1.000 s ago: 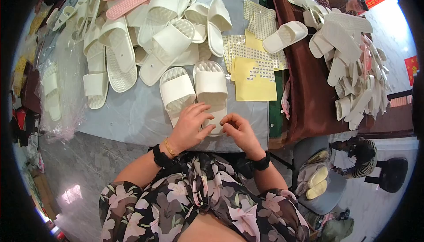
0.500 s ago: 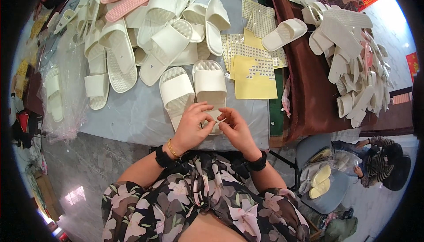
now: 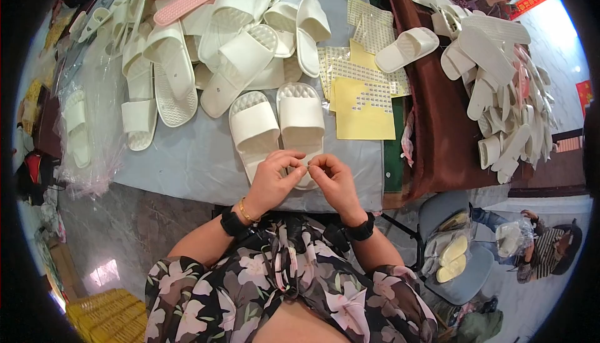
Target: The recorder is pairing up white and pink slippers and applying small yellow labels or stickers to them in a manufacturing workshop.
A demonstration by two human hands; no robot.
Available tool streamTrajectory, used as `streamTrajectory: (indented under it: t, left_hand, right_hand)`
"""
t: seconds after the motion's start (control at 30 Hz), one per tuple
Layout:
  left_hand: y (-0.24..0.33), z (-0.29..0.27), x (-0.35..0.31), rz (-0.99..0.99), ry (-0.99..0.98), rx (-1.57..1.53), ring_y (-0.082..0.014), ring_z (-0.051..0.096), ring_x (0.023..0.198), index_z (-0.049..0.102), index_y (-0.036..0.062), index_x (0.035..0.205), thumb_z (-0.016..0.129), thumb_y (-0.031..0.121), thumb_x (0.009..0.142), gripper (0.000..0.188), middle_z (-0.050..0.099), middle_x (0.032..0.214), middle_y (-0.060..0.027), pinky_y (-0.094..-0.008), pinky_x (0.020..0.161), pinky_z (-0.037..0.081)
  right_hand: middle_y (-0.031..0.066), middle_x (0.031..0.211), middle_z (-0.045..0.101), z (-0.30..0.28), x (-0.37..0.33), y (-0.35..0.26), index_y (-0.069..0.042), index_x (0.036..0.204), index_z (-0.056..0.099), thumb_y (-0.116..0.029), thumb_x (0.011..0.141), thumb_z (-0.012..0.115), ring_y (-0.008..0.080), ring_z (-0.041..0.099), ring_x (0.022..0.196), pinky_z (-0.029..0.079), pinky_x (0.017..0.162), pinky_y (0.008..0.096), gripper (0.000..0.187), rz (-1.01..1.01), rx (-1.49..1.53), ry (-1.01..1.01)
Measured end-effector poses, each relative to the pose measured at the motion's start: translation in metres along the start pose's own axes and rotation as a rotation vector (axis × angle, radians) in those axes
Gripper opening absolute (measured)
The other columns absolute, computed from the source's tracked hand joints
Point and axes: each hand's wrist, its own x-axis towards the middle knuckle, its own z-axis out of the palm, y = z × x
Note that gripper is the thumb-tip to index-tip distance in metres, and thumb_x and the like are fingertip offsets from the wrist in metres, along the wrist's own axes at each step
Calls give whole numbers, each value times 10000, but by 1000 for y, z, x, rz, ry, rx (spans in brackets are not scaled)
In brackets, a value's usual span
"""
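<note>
The fingers (image 3: 299,166) of both hands are pinched together on something small, too tiny to be identified, just above the near end of a white slipper pair (image 3: 278,124) laid on the bench (image 3: 187,161). That pair appears still in work; many slippers (image 3: 206,36) remain heaped behind, beside yellow sticker sheets (image 3: 362,102).

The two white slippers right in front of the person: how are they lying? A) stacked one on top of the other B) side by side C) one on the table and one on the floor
B: the two white slippers lie side by side on the grey table, just beyond the left hand and right hand.
</note>
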Motion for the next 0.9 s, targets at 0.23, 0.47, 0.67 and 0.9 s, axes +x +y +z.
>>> streamTrajectory:
  t: [0.23, 0.47, 0.67, 0.9]
  left_hand:
    - [-6, -3, -3, -5, 5, 54, -305, 591, 1054, 695, 18, 877, 665, 133, 819, 132, 678, 1074, -145, -389, 947, 433]
    - [-27, -12, -3, 419, 6, 665, -287, 559, 1079, 657, 56, 988, 698, 114, 767, 233, 625, 1103, -100, -399, 940, 412]
    - [-26, -13, 11, 396, -53, 684, -255, 574, 944, 640, 67, 960, 692, 161, 770, 218, 607, 986, -71, -392, 838, 433]
    - [-36, -12, 27, 284, -34, 587, -291, 597, 838, 669, 66, 911, 677, 161, 805, 142, 601, 884, -87, -389, 754, 458]
  right_hand:
    - [-10, 790, 609, -14, 15, -3, -18, 918, 628, -121, 881, 625, 66, 534, 694, 432, 608, 237, 110, -31, -34, 138]
    - [105, 659, 612, -31, 45, -14, 10, 838, 643, -188, 822, 651, 151, 575, 602, 446, 577, 299, 199, 29, -516, -57]
    - [81, 648, 610, -20, 64, -18, 23, 851, 653, -210, 812, 658, 137, 553, 584, 440, 556, 304, 237, 91, -643, -195]
    - [221, 779, 664, -13, 75, -4, 28, 838, 672, -204, 773, 628, 377, 657, 741, 518, 665, 412, 244, -11, -712, -174]
